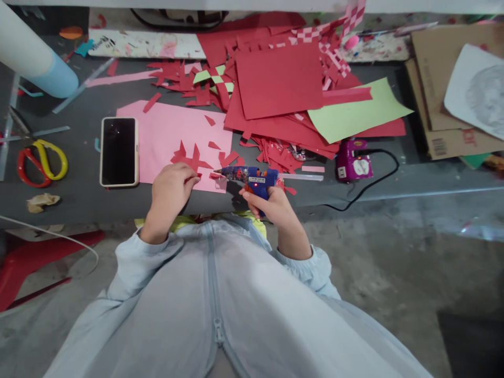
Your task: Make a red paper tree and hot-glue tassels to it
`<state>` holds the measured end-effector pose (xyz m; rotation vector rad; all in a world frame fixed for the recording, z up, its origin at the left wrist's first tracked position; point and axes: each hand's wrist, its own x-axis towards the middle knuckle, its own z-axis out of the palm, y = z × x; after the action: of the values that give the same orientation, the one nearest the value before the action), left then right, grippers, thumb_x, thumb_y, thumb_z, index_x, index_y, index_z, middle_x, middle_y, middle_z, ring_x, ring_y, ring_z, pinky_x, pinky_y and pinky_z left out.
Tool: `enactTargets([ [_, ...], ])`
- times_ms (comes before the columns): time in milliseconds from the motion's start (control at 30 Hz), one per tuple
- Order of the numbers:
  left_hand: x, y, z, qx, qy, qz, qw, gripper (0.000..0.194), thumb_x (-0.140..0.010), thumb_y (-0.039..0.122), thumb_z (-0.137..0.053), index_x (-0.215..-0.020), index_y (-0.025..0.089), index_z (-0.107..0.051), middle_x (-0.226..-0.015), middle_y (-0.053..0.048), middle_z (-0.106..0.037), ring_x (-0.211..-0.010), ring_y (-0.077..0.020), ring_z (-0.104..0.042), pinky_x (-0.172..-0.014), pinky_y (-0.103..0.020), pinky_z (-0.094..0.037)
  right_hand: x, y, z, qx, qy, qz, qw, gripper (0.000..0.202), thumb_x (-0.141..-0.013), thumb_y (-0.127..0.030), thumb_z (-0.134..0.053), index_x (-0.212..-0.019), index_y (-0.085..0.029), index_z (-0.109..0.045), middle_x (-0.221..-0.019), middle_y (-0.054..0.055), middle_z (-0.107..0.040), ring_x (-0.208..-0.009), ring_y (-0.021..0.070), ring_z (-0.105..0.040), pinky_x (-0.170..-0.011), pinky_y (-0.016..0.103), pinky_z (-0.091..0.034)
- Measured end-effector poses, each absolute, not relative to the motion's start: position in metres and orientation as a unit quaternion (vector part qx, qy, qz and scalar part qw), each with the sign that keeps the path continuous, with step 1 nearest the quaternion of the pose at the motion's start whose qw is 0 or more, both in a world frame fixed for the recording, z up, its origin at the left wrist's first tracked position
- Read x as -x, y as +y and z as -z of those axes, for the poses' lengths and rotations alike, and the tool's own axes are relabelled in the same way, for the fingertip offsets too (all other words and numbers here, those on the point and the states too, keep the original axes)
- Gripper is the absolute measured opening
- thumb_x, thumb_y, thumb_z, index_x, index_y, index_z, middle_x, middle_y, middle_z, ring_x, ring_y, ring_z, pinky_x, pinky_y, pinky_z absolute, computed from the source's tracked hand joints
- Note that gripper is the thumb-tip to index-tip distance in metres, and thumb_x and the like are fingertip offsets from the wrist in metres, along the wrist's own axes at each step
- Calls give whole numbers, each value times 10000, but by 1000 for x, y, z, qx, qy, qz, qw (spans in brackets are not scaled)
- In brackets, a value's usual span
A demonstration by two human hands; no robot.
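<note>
My right hand [273,206] is wrapped around the handle of a blue glue gun [256,177], its tip pointing toward my other hand over the near edge of a pink sheet [177,128]. A clear glue stick [302,177] pokes out of its back end. My left hand [170,190] pinches a small red scrap [199,177] between thumb and finger, just beside the tip. More red pieces [196,156] lie on the pink sheet, beyond my fingers. A phone [119,152] overlaps that sheet's left side, with scissors [50,160] farther left on the grey table [84,202]. To the right, a purple box [353,161] sits near a green sheet [359,111].
</note>
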<state>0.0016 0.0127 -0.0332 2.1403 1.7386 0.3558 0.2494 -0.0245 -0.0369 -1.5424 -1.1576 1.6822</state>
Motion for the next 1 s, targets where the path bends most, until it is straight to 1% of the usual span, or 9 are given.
enactTargets([
  [133, -2, 12, 35, -750, 618, -148, 181, 216, -940, 343, -568, -840, 245, -732, -976, -38, -740, -933, -240, -645, -809, -373, -496, -245, -24, 31, 580, -454, -623, 264, 422, -754, -583, -718, -726, -177, -605, -427, -48, -508, -363, 87, -441, -397, 233, -360],
  [233, -3, 11, 35, -748, 623, -148, 176, 200, -934, 324, -567, -851, 226, -720, -961, -50, -732, -925, -240, -643, -793, -364, -493, -243, -24, 28, 582, -463, -619, 252, 427, -763, -584, -705, -667, -187, -579, -431, -40, -512, -367, 90, -447, -392, 233, -352],
  [333, -3, 10, 36, -741, 634, -146, 165, 183, -927, 313, -561, -869, 215, -704, -933, -57, -726, -902, -240, -643, -760, -354, -485, -240, -24, 28, 576, -488, -612, 237, 478, -791, -597, -672, -569, -196, -538, -442, -20, -522, -378, 89, -461, -401, 233, -358],
  [433, -3, 10, 38, -737, 640, -147, 160, 181, -921, 311, -550, -855, 216, -690, -926, -55, -727, -892, -236, -642, -732, -344, -471, -237, -22, 30, 570, -532, -589, 210, 559, -853, -603, -608, -477, -202, -503, -428, 3, -524, -397, 94, -479, -433, 238, -379],
  [633, -2, 10, 41, -731, 643, -149, 171, 175, -924, 293, -541, -837, 208, -668, -928, -58, -726, -898, -224, -634, -725, -330, -454, -228, -19, 28, 563, -597, -544, 173, 595, -901, -567, -563, -424, -218, -492, -396, 8, -524, -415, 110, -485, -463, 254, -382],
  [833, 0, 8, 46, -735, 635, -163, 174, 191, -934, 305, -535, -855, 209, -680, -940, -55, -730, -915, -231, -646, -748, -338, -467, -224, -20, 21, 585, -616, -503, 158, 526, -910, -474, -562, -455, -220, -484, -411, -1, -530, -409, 109, -496, -516, 272, -403],
  [1000, 2, 8, 47, -735, 633, -163, 178, 202, -940, 317, -528, -878, 204, -684, -957, -58, -728, -938, -237, -651, -753, -344, -469, -220, -21, 15, 598, -630, -474, 147, 475, -895, -475, -552, -493, -231, -485, -408, -7, -526, -404, 118, -490, -511, 285, -390],
])
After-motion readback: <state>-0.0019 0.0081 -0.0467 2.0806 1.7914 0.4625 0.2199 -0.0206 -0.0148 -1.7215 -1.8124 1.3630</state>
